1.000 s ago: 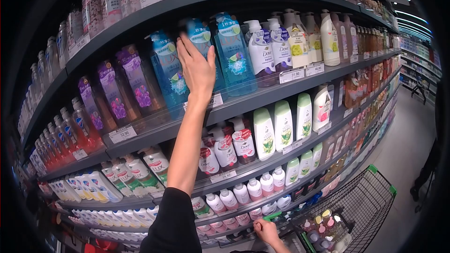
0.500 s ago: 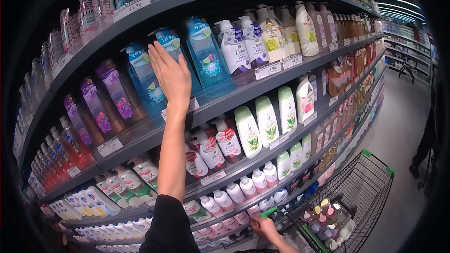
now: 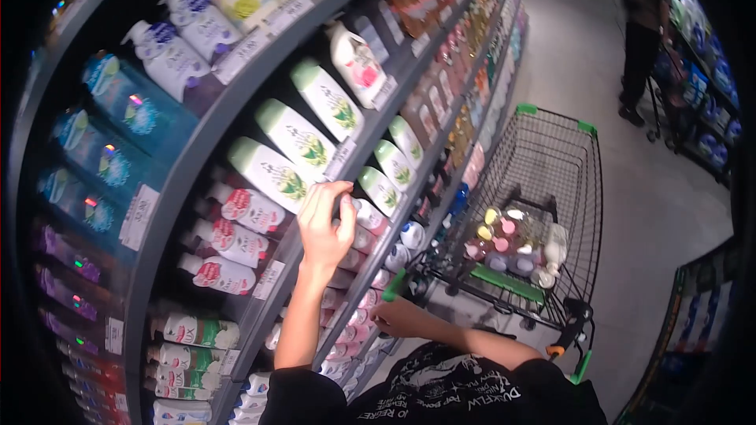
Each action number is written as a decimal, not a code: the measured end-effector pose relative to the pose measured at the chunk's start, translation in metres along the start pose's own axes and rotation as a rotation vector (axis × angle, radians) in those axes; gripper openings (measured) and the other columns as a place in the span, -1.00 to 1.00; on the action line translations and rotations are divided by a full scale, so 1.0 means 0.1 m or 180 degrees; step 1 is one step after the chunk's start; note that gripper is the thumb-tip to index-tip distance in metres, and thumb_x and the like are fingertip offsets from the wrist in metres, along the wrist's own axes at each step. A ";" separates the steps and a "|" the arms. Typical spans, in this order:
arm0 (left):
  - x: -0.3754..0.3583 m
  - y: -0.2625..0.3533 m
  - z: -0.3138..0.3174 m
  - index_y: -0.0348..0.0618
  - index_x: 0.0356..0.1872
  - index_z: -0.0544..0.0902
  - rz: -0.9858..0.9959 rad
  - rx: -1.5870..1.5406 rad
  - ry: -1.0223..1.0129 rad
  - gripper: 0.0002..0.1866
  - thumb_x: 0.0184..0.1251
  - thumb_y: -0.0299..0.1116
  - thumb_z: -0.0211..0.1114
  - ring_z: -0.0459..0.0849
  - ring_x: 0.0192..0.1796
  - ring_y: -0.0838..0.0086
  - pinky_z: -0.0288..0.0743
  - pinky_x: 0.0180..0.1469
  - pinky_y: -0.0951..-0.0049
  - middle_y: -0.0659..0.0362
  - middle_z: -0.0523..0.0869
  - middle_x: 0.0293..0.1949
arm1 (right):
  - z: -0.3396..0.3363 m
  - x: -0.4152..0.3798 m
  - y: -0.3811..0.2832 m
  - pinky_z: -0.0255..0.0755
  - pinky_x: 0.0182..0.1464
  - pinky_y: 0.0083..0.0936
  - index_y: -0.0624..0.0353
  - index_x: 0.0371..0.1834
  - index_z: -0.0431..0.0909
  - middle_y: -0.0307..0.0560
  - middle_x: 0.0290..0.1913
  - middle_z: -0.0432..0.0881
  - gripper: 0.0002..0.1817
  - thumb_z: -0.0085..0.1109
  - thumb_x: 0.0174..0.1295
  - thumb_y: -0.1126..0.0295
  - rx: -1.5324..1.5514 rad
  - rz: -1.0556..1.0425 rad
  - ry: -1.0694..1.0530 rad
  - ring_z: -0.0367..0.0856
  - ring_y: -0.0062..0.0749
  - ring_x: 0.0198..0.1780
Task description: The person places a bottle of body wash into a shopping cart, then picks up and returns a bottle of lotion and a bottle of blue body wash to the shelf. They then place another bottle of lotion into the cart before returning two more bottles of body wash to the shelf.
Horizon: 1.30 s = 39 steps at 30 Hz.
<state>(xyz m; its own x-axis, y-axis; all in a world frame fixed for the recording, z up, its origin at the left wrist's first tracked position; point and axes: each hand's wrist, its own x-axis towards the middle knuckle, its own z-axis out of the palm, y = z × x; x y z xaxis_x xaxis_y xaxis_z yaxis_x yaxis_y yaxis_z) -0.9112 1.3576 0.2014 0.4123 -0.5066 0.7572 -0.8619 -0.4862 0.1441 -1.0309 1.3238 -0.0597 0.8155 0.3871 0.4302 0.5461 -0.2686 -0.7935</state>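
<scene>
My left hand [image 3: 323, 227] is raised in front of the shelf rail, its fingers bent and loose around nothing. The fingertips are at a small white bottle with a pink cap [image 3: 368, 216]. White bottles with green caps [image 3: 303, 138] stand just above this hand, and white pump bottles with red labels [image 3: 235, 240] are to its left. My right hand [image 3: 398, 316] is low, closed around the green-tipped handle [image 3: 394, 285] of the shopping cart [image 3: 551, 153].
The cart holds several small bottles [image 3: 512, 240] at its near end. Long shelves of shampoo and body wash fill the left, with blue bottles [image 3: 126, 110] higher up. Another person [image 3: 642, 31] stands farther down the aisle by the right-hand shelves [image 3: 709, 71].
My left hand has come down from the blue bottles on the upper shelf to the shelf with small white bottles. The view has tilted down and right, toward the cart.
</scene>
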 end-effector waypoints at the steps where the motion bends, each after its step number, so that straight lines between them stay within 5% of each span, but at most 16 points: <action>1: -0.29 0.02 0.35 -0.32 -0.18 0.61 -0.0791 -0.0694 -0.0667 -0.83 0.19 -0.58 0.24 0.69 -0.17 0.11 0.54 -0.13 0.30 -0.02 0.70 -0.24 | -0.23 -0.01 -0.24 0.47 -0.26 -0.24 0.15 -0.22 0.60 0.04 -0.42 0.64 -0.83 0.19 0.13 0.39 0.0054 0.0414 -0.0253 0.63 -0.08 -0.38; 2: -0.58 0.03 0.61 -0.30 -0.10 0.62 -0.1087 -0.1100 -0.1352 -0.78 0.22 -0.53 0.27 0.68 -0.13 0.02 0.54 -0.07 0.27 -0.05 0.69 -0.22 | -0.38 -0.01 -0.37 0.46 -0.23 -0.25 0.13 -0.21 0.60 -0.01 -0.37 0.65 -0.83 0.18 0.12 0.40 0.0153 0.0883 -0.0674 0.63 -0.11 -0.32; 5: -1.32 0.07 1.05 -0.23 -0.05 0.64 -0.1168 -0.1180 -0.2517 -0.72 0.18 -0.49 0.29 0.68 -0.07 0.03 0.55 -0.02 0.23 -0.08 0.69 -0.13 | -0.33 -0.33 -0.29 0.45 -0.26 -0.19 0.09 -0.16 0.59 -0.10 -0.40 0.62 -0.80 0.17 0.14 0.38 0.0168 0.0609 0.0099 0.64 -0.13 -0.30; 8: -1.91 0.16 1.27 -0.17 -0.07 0.66 -0.1242 -0.1756 -0.2658 -0.73 0.20 -0.37 0.28 0.70 -0.13 0.07 0.56 -0.08 0.23 -0.01 0.71 -0.14 | -0.74 -0.53 -0.38 0.47 -0.22 -0.18 0.08 -0.09 0.57 -0.08 -0.39 0.63 -0.76 0.16 0.15 0.38 0.0569 0.1407 -0.0354 0.64 -0.11 -0.29; 10: -1.98 0.33 1.20 -0.15 -0.11 0.68 -0.1362 -0.0477 -0.3292 -0.74 0.14 -0.41 0.30 0.74 -0.15 0.18 0.58 -0.14 0.30 0.04 0.75 -0.21 | -0.90 -0.61 -0.33 0.48 -0.20 -0.18 0.08 -0.06 0.56 -0.07 -0.37 0.63 -0.73 0.15 0.16 0.37 0.0419 0.1608 -0.0374 0.65 -0.10 -0.27; 12: -2.05 0.30 1.22 -0.10 -0.11 0.67 -0.1037 -0.0955 -0.2767 -0.72 0.11 -0.41 0.33 0.75 -0.20 0.24 0.57 -0.17 0.29 0.10 0.74 -0.26 | -1.10 -0.64 -0.35 0.49 -0.18 -0.18 0.08 -0.03 0.55 -0.06 -0.36 0.64 -0.71 0.15 0.16 0.35 0.0277 0.1827 -0.0428 0.65 -0.10 -0.25; 14: -2.05 0.31 1.30 -0.06 -0.06 0.64 -0.1693 -0.0652 -0.2519 -0.69 0.12 -0.37 0.33 0.74 -0.21 0.26 0.57 -0.17 0.27 0.13 0.74 -0.28 | -1.36 -0.66 -0.43 0.50 -0.16 -0.21 0.09 0.00 0.55 -0.04 -0.35 0.65 -0.67 0.14 0.16 0.31 0.0185 0.2261 -0.0519 0.66 -0.10 -0.23; 20: -2.00 0.32 1.34 0.02 -0.03 0.63 -0.1703 -0.0469 -0.2759 -0.70 0.18 -0.31 0.29 0.74 -0.25 0.31 0.57 -0.21 0.27 0.17 0.73 -0.27 | -1.86 -0.97 0.05 0.53 -0.20 -0.22 0.21 -0.09 0.59 0.05 -0.38 0.71 -0.70 0.20 0.08 0.41 -0.0051 0.2179 -0.0137 0.71 -0.07 -0.28; 23: -2.02 0.33 1.37 0.02 -0.04 0.63 -0.1624 -0.0407 -0.2523 -0.71 0.19 -0.31 0.29 0.73 -0.28 0.32 0.56 -0.24 0.28 0.19 0.73 -0.31 | -2.26 -1.15 0.64 0.48 0.11 -0.21 0.17 -0.05 0.61 0.08 -0.17 0.70 -0.66 0.19 0.09 0.34 -0.0478 0.2592 -0.0229 0.60 -0.02 0.04; 27: -1.95 0.37 1.37 0.01 -0.05 0.63 -0.1730 -0.0355 -0.2561 -0.72 0.19 -0.34 0.28 0.73 -0.28 0.32 0.56 -0.25 0.30 0.19 0.73 -0.31 | -3.00 -1.72 1.72 0.56 0.05 -0.24 0.20 -0.19 0.68 0.16 -0.12 0.71 -0.67 0.27 0.00 0.25 -0.1442 0.4286 0.0374 0.67 -0.01 0.00; 30: -1.89 0.38 1.38 0.00 -0.05 0.63 -0.1803 -0.0269 -0.2705 -0.73 0.19 -0.38 0.27 0.73 -0.28 0.33 0.56 -0.25 0.32 0.20 0.73 -0.32 | -3.12 -2.65 2.64 0.50 0.07 -0.26 0.14 -0.02 0.67 0.08 0.02 0.68 -0.52 0.25 -0.02 0.17 -0.0826 0.5025 -0.0891 0.64 -0.03 0.08; 32: -1.84 0.39 1.39 -0.01 -0.05 0.63 -0.1803 -0.0257 -0.2701 -0.72 0.18 -0.39 0.26 0.73 -0.29 0.32 0.57 -0.25 0.33 0.20 0.73 -0.32 | -3.07 -2.92 2.82 0.43 0.19 -0.30 -0.05 0.18 0.59 0.00 0.17 0.62 -0.38 0.27 0.02 -0.03 -0.0823 0.4396 -0.1651 0.55 -0.05 0.20; 35: -1.77 0.41 1.43 -0.02 -0.05 0.63 -0.1768 -0.0279 -0.2573 -0.70 0.14 -0.41 0.27 0.73 -0.33 0.28 0.57 -0.27 0.31 0.17 0.73 -0.33 | -2.80 -3.23 3.16 0.38 0.24 -0.33 0.05 0.20 0.55 0.00 0.10 0.66 -0.27 -0.04 0.21 -0.30 -0.0578 0.4136 -0.2132 0.57 -0.15 0.18; 36: -1.76 0.40 1.45 -0.02 -0.05 0.64 -0.1746 -0.0242 -0.2610 -0.68 0.11 -0.41 0.27 0.73 -0.33 0.26 0.58 -0.28 0.29 0.16 0.73 -0.33 | -2.40 -4.05 4.06 0.26 0.36 -0.33 0.06 0.37 0.37 0.02 0.27 0.52 -0.28 -0.12 0.27 -0.18 -0.0576 0.3705 -0.2383 0.46 -0.15 0.30; 38: -1.79 0.37 1.50 -0.01 -0.06 0.64 -0.1821 -0.0182 -0.2478 -0.66 0.07 -0.42 0.29 0.73 -0.33 0.24 0.58 -0.29 0.28 0.15 0.73 -0.35 | -2.53 -3.44 3.42 0.08 0.48 -0.31 0.05 0.50 0.13 0.02 0.44 0.30 -0.28 -0.16 0.29 -0.01 -0.0587 0.3723 -0.2724 0.26 -0.14 0.44; 39: -1.75 0.38 1.50 -0.01 -0.06 0.65 -0.1874 -0.0213 -0.2561 -0.66 0.06 -0.41 0.30 0.73 -0.33 0.23 0.58 -0.29 0.27 0.15 0.73 -0.34 | -2.37 -3.69 3.62 -0.11 0.54 -0.31 0.13 0.44 0.25 0.01 0.49 0.20 -0.35 -0.19 0.30 0.08 -0.0492 0.3741 -0.2442 0.03 -0.20 0.54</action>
<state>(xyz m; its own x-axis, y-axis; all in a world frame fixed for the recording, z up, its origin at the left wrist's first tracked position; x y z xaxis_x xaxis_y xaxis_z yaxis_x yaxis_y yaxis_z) -0.9723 1.3213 -0.0213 0.8349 -0.5413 -0.0996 -0.4605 -0.7862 0.4120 -1.0882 0.8747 -0.4037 0.5252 0.2364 -0.8175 -0.3136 -0.8392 -0.4442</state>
